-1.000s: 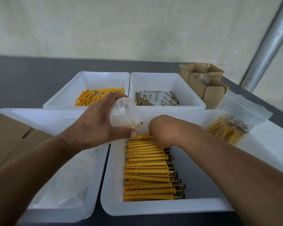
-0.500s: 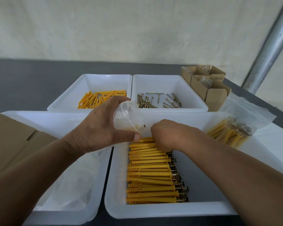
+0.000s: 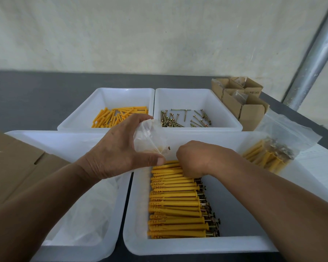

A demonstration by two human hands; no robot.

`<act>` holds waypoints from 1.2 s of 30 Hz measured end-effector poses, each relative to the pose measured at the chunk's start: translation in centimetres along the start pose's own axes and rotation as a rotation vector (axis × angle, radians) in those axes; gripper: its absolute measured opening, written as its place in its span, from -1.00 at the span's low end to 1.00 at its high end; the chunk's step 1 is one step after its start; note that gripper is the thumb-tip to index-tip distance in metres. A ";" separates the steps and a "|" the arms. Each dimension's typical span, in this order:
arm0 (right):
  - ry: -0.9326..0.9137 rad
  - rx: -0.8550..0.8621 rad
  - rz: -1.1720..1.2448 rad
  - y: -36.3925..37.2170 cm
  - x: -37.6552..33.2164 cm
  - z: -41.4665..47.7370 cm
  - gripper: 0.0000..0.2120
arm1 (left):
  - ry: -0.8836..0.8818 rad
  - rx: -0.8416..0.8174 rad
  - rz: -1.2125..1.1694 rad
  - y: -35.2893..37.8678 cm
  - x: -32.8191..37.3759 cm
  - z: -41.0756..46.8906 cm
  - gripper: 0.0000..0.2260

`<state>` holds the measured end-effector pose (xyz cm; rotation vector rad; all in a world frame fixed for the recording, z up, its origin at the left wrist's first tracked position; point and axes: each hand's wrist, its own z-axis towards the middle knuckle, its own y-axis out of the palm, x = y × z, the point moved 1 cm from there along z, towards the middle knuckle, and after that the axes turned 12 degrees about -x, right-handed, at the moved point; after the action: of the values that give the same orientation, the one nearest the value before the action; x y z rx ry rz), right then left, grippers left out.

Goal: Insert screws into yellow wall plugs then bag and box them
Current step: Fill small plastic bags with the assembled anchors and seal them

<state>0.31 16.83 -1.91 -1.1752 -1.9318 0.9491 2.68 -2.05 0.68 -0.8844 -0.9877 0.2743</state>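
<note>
My left hand (image 3: 119,150) holds a small clear zip bag (image 3: 150,138) between thumb and fingers, above the far end of the near right tray (image 3: 178,244). That tray carries a long row of yellow wall plugs with screws in them (image 3: 176,203). My right hand (image 3: 195,157) is curled down onto the far end of this row, just right of the bag; its fingertips are hidden, so what they hold is unclear. A filled zip bag of plugs (image 3: 273,150) leans on the tray's right rim.
Far trays hold loose yellow plugs (image 3: 117,116) and loose screws (image 3: 182,119). The near left tray (image 3: 80,248) holds clear plastic bags. Flat cardboard (image 3: 11,163) lies at the left, small open cardboard boxes (image 3: 242,103) at the back right, beside a metal pole (image 3: 314,52).
The view has shifted slightly. Both hands stay in nearly the same place, the left still holding the bag and the right still on the far plugs.
</note>
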 end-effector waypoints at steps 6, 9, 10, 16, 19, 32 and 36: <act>-0.008 -0.049 -0.012 -0.3 -0.1 -0.4 -0.78 | -0.002 -0.006 -0.021 0.0 0.0 0.0 -0.19; -0.005 -0.083 -0.010 -0.2 -0.1 -0.4 -0.76 | -0.002 -0.009 -0.016 0.0 0.0 -0.1 -0.18; -0.003 -0.086 -0.006 -0.2 -0.1 -0.3 -0.76 | -0.004 -0.010 -0.015 0.0 0.0 -0.1 -0.18; 0.019 -0.128 0.004 -0.3 -0.1 -0.4 -0.75 | -0.009 -0.007 0.005 0.0 0.1 -0.1 -0.17; 0.005 -0.143 0.015 -0.2 0.0 -0.3 -0.78 | -0.016 -0.009 0.001 0.0 0.1 -0.1 -0.17; 0.008 -0.132 0.227 -0.5 0.8 -1.0 -0.78 | -0.015 -0.014 -0.009 0.0 0.1 -0.1 -0.18; -0.002 -0.094 0.297 -1.0 1.2 -1.6 -0.75 | -0.013 -0.007 -0.028 0.0 0.2 -0.2 -0.21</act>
<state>0.83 18.02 -0.06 -1.5473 -1.8519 1.0182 2.92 -2.06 0.73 -0.8757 -1.0133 0.2534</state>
